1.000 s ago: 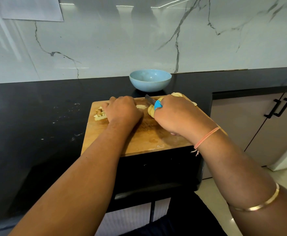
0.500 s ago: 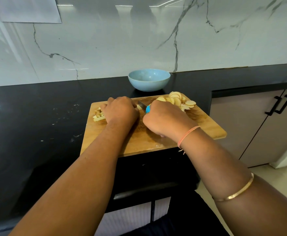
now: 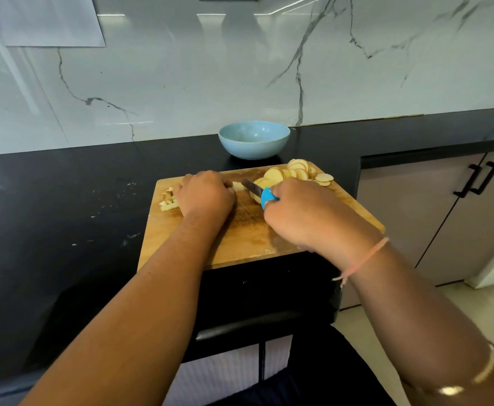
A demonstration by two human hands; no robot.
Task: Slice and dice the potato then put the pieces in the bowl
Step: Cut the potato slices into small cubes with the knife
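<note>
1. Wooden cutting board lies on the black counter; its near edge overhangs the counter front.
2. Left hand is on the left half of the board, back of the hand toward the camera, fingers curled down onto the wood. Anything under the palm is hidden, so it cannot be told whether the hand holds something.
3. A pale potato piece shows at the right edge of the left hand, between that hand and the blade.
4. Right hand is wrapped tightly round the blue handle of the knife. The dark blade points up and to the left, toward the left hand, tip just beside the pale piece.
5. Potato slices: thin round discs heaped at the far right of the board. The nearest ones lie right behind the blade.
6. Diced pieces: a small pile at the board's left edge, just beside the left hand.
7. Blue bowl stands upright on the counter behind the board, apart from it. No potato is visible inside.
8. Right forearm carries a pink thread bracelet at the wrist and a gold bangle higher up.
9. Surroundings: a white veined backsplash behind, and a grey cabinet with a black handle at right.
</note>
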